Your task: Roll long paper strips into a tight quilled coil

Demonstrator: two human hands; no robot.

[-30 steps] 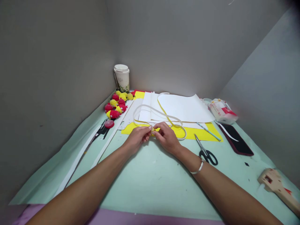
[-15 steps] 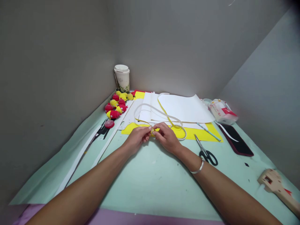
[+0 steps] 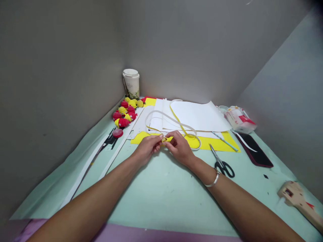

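Near the middle of the table my left hand [image 3: 149, 148] and my right hand [image 3: 179, 148] meet, fingertips closed on a small yellow paper coil [image 3: 164, 139]. From the coil runs a long paper strip [image 3: 174, 118], yellow on one face and white on the other, looping back over the sheets and curling beside my right hand. The fingers partly cover the coil. Beneath and behind the hands lies a yellow paper sheet [image 3: 217, 144], with white sheets [image 3: 199, 116] stacked farther back.
Scissors [image 3: 221, 162] lie by my right wrist. Farther right are a phone [image 3: 254, 153], a tissue pack [image 3: 239, 119] and a glue gun [image 3: 297, 198]. At the left stand a lidded cup [image 3: 131, 83], several red and yellow paper figures [image 3: 122, 123], a red disc [image 3: 117, 133] and white strips [image 3: 83, 173].
Both hands stay in place, with only slight finger movement around the coil. The strip's left loop has shifted slightly.
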